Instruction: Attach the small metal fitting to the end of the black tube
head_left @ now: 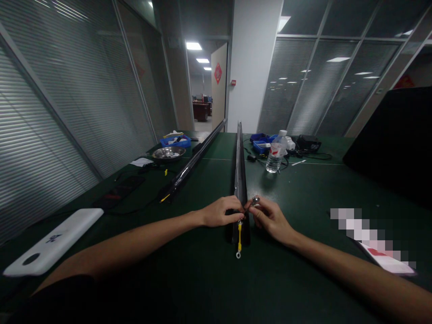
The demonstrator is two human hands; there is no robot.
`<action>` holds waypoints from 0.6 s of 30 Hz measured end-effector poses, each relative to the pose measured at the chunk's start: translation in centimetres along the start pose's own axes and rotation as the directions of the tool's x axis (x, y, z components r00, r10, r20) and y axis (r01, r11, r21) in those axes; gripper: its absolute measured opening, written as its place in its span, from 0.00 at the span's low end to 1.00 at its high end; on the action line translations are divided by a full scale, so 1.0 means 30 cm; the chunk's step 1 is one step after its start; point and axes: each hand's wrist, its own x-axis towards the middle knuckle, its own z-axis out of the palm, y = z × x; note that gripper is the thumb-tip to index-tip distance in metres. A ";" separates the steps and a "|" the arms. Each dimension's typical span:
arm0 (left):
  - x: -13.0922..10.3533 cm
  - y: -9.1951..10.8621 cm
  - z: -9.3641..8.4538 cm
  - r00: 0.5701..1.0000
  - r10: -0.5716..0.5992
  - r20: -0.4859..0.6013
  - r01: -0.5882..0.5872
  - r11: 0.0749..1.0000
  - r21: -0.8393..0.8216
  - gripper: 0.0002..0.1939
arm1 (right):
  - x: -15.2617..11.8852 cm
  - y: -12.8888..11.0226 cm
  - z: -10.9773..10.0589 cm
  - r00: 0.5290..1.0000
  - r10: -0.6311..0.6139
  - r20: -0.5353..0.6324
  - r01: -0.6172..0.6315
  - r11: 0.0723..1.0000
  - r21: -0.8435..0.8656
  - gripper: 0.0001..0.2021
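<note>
A long dark bar in shiny wrap runs away from me along the middle of the green table. At its near end hangs a yellow wire with a metal ring terminal. My left hand lies over the bar's near end, thumb and fingers closed on a small part there. Beside it on the right, my right hand pinches a small metallic piece, its fingertips close to the left ones. What exactly lies between the fingertips is too small to tell.
Left: a second long bar, a metal bowl, a blue tray, a white device. Right: a water bottle, blue bins, cables, a black box, a large dark panel and a partly pixelated item.
</note>
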 end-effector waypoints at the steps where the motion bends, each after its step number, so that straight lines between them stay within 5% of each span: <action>1: -0.001 -0.003 0.000 1.000 0.006 0.002 -0.006 1.000 0.000 0.15 | 0.000 0.000 0.001 1.000 0.009 0.001 -0.009 1.000 0.000 0.13; 18: -0.001 -0.008 -0.004 1.000 0.017 0.013 -0.017 1.000 0.000 0.15 | -0.001 -0.012 -0.001 1.000 0.001 -0.012 -0.001 1.000 -0.010 0.14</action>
